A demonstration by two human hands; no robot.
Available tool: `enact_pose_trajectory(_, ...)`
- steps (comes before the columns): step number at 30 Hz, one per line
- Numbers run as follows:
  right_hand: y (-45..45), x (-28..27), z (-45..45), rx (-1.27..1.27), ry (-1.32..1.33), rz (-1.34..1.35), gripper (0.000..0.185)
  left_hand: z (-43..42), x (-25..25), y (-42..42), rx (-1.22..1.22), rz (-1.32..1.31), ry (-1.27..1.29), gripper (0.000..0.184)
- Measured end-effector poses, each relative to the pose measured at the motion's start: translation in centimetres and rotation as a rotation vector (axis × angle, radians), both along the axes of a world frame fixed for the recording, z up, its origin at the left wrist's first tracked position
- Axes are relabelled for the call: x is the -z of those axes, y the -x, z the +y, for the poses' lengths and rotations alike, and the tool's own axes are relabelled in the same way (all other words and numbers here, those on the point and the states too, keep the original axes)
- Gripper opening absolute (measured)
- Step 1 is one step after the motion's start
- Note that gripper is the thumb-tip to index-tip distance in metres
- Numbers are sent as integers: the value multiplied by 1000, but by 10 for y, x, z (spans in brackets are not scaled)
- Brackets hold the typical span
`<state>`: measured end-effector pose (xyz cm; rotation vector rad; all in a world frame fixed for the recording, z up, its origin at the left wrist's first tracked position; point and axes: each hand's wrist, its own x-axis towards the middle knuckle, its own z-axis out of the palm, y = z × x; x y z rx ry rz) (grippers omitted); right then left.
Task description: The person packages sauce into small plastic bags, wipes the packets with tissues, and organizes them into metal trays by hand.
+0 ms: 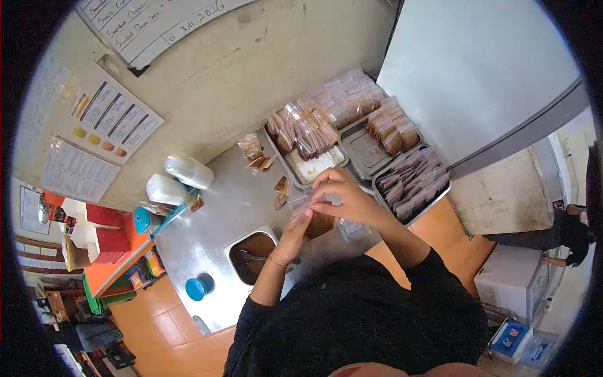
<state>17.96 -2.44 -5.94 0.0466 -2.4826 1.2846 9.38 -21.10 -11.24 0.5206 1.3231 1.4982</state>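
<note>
Between my hands, above the metal table, is a small clear plastic bag [299,202]. My left hand [294,235] pinches its lower edge, with the thumb pointing up. My right hand [342,196] holds the top of the bag between thumb and fingers, and the fingertips of both hands nearly meet. Below my left hand sits a metal container [233,262] of brown sauce with a spoon [252,257] in it. Behind my right hand stands a tray [342,154] with filled sachets [304,129]. Partly hidden under my hands is something brown [321,225].
Two more trays, one with brown sachets [392,129] and one with dark sachets [411,182], stand at the right. Loose sachets [254,152], a blue cup [195,289] and white containers [188,171] are on the table [210,235]. A person [568,235] is at the far right.
</note>
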Motion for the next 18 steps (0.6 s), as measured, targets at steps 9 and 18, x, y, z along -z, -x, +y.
enact_pose_trajectory(9, 49, 119, 48, 182, -302, -211, 32, -37, -20, 7, -359, -212, -184, 54)
enact_pose_trajectory(18, 122, 159, 1, -110, -670, -10, 27, -73, -17, 18, -604, -288, -320, 50)
